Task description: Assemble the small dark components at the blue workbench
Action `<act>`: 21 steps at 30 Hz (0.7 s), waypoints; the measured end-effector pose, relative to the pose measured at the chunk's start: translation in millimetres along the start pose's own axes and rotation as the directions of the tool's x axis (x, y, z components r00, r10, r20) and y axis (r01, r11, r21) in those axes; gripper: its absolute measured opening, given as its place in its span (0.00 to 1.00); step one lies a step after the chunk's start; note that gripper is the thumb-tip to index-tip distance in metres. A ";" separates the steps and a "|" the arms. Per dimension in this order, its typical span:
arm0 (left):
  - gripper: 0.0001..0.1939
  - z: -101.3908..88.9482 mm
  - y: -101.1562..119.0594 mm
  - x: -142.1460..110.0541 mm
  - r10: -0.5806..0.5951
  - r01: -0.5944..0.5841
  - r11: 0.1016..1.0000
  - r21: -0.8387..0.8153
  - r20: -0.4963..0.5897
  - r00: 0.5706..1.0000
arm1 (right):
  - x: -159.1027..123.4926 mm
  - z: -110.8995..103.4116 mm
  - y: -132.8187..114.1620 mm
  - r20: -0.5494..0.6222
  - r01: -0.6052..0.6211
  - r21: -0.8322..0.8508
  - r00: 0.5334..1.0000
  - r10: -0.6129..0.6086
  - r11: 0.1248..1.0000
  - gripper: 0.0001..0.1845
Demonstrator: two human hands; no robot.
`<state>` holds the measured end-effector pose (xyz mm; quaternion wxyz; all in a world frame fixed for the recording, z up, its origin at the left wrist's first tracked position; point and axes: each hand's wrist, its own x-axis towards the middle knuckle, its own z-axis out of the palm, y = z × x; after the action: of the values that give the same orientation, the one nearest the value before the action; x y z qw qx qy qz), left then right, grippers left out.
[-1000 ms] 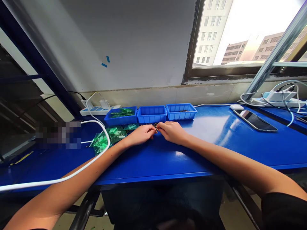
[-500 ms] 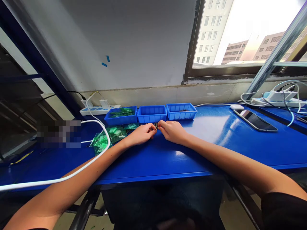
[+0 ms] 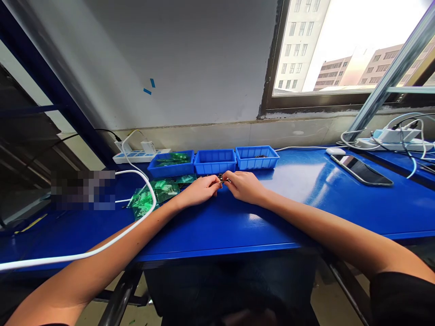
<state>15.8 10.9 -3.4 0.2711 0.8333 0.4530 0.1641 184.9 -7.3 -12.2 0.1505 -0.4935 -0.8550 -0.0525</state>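
Note:
My left hand [image 3: 203,189] and my right hand [image 3: 245,185] meet over the blue table, fingertips almost touching. Between them is a small dark part with a thin metallic piece [image 3: 222,181]; it is too small to name, and the fingers partly cover it. Both hands are closed in a pinch. Just behind them stands a blue bin [image 3: 215,169] whose visible inside looks bare. To its right, another blue bin [image 3: 258,163] holds some small dark pieces. The left blue bin [image 3: 170,170] has green boards in it. Green packets [image 3: 165,190] lie beside my left forearm.
A thick white cable [image 3: 112,242] arches across my left forearm. Power strips stand at the back left [image 3: 136,157] and far right [image 3: 394,144], with tangled cords. A phone [image 3: 362,170] lies on the right of the table [image 3: 238,231], near a white rounded object [image 3: 335,151].
My fingers have shifted slightly around the small part, and the thin metallic piece now shows more between the fingertips. The bins and packets stay where they were.

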 end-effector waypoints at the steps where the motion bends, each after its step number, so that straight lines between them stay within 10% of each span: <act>1: 0.12 0.1 -0.3 0.0 0.003 -0.003 1.000 0.001 0.001 1.000 | 0.0 0.2 0.2 0.000 0.000 0.001 1.000 0.000 1.000 0.11; 21: 0.13 -0.5 0.4 -1.2 0.022 -0.022 1.000 -0.003 0.000 1.000 | -1.0 1.1 1.0 -0.026 -0.009 0.011 1.000 0.009 1.000 0.12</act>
<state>15.1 9.8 -2.7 0.2705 0.8379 0.4435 0.1675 186.0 -7.4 -13.7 0.1646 -0.4957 -0.8511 -0.0534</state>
